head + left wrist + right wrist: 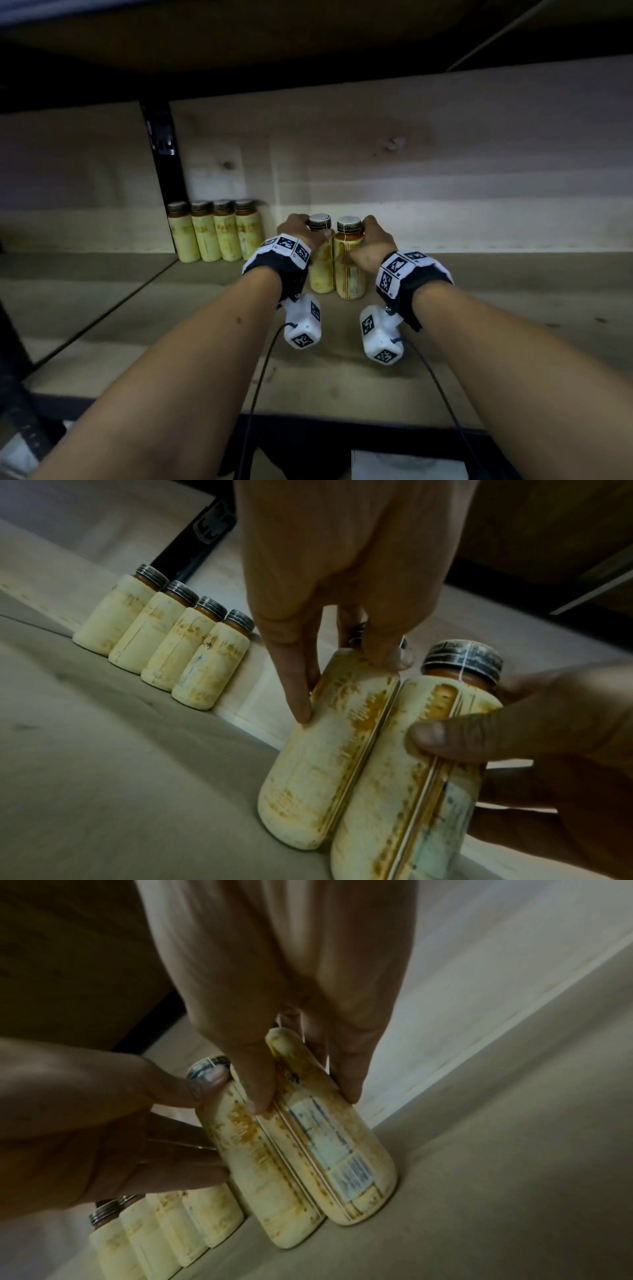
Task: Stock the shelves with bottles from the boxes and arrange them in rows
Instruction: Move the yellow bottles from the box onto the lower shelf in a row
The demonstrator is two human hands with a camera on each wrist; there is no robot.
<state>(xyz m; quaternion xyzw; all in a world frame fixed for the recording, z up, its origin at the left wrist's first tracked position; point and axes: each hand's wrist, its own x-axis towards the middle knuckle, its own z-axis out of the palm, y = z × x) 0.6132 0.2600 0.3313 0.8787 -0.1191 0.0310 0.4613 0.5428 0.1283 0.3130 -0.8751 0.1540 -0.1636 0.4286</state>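
Here, four bottles (215,230) stand in a row at the back left of the shelf (479,308). Next, the left hand (301,230) curls round the left bottle (322,270). Right beside it, touching, stands the right bottle (349,270), gripped by the right hand (371,244).

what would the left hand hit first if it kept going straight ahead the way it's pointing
Probably the pale wooden back panel of the shelf. The left hand grips its bottle, pointing toward the back; the row of four bottles stands off to its left. Depth is unclear.
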